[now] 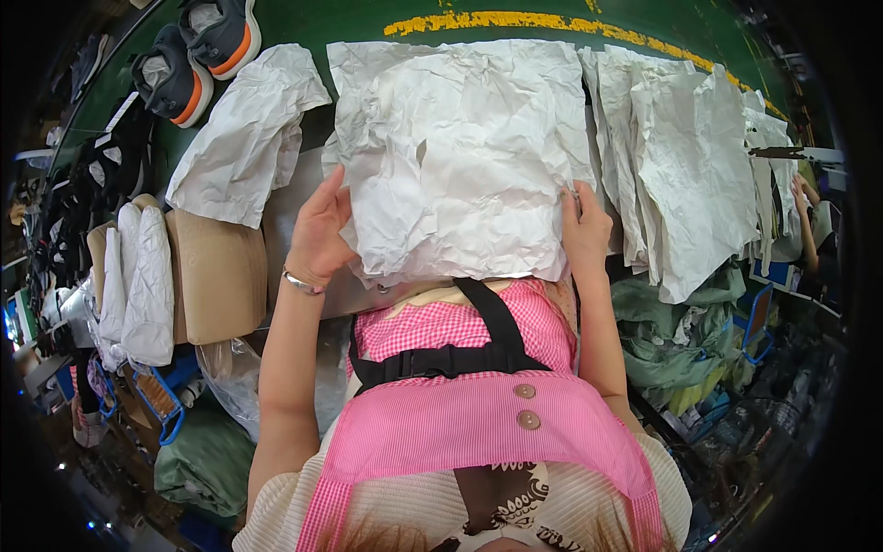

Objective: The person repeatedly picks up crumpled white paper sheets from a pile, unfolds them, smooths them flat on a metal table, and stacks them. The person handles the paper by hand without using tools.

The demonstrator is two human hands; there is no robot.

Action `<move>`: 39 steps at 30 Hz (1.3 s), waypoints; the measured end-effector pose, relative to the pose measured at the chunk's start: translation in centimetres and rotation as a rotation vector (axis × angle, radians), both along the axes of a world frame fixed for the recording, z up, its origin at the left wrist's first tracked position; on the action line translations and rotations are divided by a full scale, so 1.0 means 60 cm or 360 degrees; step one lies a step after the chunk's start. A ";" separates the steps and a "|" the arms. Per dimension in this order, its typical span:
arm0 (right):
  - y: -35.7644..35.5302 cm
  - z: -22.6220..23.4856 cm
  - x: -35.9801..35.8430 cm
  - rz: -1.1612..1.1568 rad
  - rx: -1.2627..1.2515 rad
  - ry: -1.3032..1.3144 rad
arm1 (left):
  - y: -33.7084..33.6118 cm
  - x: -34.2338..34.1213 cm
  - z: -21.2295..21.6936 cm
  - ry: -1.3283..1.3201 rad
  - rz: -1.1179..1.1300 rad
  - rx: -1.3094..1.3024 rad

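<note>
Right before me lies the middle paper pile (pixel 469 147), my left grip (pixel 322 230) at its left edge and my right grip (pixel 587 230) at its right. Just beside it on the right — another paper pile (pixel 694 156), with a sack (pixel 644 317) lower down, nearer me. On my left lies a smaller paper sheet (pixel 248 133), its near end at a block (pixel 221 281); paper bundles (pixel 147 281) sit left of that. Beyond the sheet, two shoes (pixel 221 41) rest side by side on the surface (pixel 299 23) — more shoes (pixel 115 166) lie farther left.
</note>
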State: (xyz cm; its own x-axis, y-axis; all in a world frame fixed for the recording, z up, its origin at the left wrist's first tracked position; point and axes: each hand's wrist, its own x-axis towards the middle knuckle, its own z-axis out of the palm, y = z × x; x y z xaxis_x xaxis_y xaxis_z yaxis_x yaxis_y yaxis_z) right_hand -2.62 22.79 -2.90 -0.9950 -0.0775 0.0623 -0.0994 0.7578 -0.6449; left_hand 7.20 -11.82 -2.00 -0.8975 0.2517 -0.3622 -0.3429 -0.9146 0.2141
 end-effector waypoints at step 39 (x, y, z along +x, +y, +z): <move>-0.043 -0.050 -0.227 0.0233 0.0721 0.0518 | 0.077 -0.103 -0.054 0.0805 -0.0077 -0.4221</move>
State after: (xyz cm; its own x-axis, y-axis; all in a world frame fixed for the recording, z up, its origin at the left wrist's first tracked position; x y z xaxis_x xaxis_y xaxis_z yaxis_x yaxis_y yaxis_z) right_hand -16.24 20.22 -5.92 -0.9071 -0.3030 0.2922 -0.3628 0.9147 -0.1778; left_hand 1.02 -7.17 -5.24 -0.9643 -0.0393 0.2619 0.0177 0.9771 0.2119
